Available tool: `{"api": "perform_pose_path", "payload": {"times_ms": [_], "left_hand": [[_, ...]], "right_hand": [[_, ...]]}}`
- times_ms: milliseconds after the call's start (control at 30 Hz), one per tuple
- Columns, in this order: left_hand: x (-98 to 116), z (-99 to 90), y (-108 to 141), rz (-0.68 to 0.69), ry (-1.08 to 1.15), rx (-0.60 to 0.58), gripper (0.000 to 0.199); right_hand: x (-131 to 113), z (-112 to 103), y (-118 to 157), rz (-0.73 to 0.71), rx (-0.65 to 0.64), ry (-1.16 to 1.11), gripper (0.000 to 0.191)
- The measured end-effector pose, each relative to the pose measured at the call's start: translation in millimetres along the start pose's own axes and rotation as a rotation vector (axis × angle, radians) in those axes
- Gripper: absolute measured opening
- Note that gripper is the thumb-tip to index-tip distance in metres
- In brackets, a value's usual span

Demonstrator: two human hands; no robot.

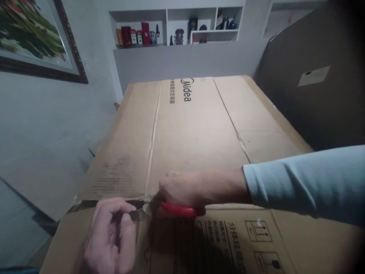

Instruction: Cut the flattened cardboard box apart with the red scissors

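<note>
A large flattened cardboard sheet (pixel 196 133), marked "Midea" at its far end, spreads out before me. My right hand (pixel 182 188) grips red-handled scissors (pixel 181 210) at a cut running across the near part of the sheet. Their blades are mostly hidden by the hand and the cardboard. Just to the left, my left hand (pixel 111 236) has its thumb and curled fingers on the cardboard's edge beside the cut. A dark gap shows between the two pieces there. Printed characters and arrow symbols lie on the near piece.
A dark grey panel (pixel 308 99) stands along the right. On the left wall hangs a framed picture (pixel 75 64). Wall shelves (pixel 167 28) with bottles and boxes are at the back. Another flat board (pixel 42 179) leans at the lower left.
</note>
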State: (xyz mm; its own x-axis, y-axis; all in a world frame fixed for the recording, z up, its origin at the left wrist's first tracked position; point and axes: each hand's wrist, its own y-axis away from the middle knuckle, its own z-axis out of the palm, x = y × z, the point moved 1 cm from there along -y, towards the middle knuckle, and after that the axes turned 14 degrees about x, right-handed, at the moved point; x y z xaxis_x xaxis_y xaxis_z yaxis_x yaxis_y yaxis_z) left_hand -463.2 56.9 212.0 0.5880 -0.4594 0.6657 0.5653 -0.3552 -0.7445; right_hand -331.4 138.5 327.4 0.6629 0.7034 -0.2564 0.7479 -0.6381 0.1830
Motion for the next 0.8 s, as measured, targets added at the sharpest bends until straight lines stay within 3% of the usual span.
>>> {"api": "perform_pose_path", "payload": {"times_ms": [100, 167, 333, 433, 533, 667, 800], "left_hand": [[-3.3, -1.5, -3.1, 0.025, -0.008, -0.016, 0.013], [-6.3, -3.1, -6.4, 0.137, -0.056, -0.062, 0.010], [-8.4, -2.3, -11.9, 0.451, -0.170, -0.303, 0.010], [-5.0, 3.3, -10.4, 0.478, -0.206, -0.383, 0.009], [-3.7, 8.5, -7.6, 0.495, -0.283, -0.414, 0.012], [-9.1, 7.8, -8.8, 0.656, -0.398, -0.442, 0.011], [-10.4, 2.2, -16.4, 0.910, -0.474, -0.491, 0.020]], "right_hand": [[2.2, -1.1, 2.0, -0.127, -0.005, 0.123, 0.024], [5.2, -4.6, 4.8, -0.175, 0.033, 0.182, 0.025], [24.1, -18.7, 36.4, -0.007, 0.036, 0.175, 0.023], [44.3, -23.1, 61.6, 0.054, 0.258, 0.181, 0.027], [61.3, -15.5, 70.5, 0.079, 0.516, 0.232, 0.020], [65.9, 10.2, 48.0, -0.051, 0.746, 0.375, 0.016], [63.8, 28.3, 13.5, -0.159, 0.851, 0.444, 0.017]]}}
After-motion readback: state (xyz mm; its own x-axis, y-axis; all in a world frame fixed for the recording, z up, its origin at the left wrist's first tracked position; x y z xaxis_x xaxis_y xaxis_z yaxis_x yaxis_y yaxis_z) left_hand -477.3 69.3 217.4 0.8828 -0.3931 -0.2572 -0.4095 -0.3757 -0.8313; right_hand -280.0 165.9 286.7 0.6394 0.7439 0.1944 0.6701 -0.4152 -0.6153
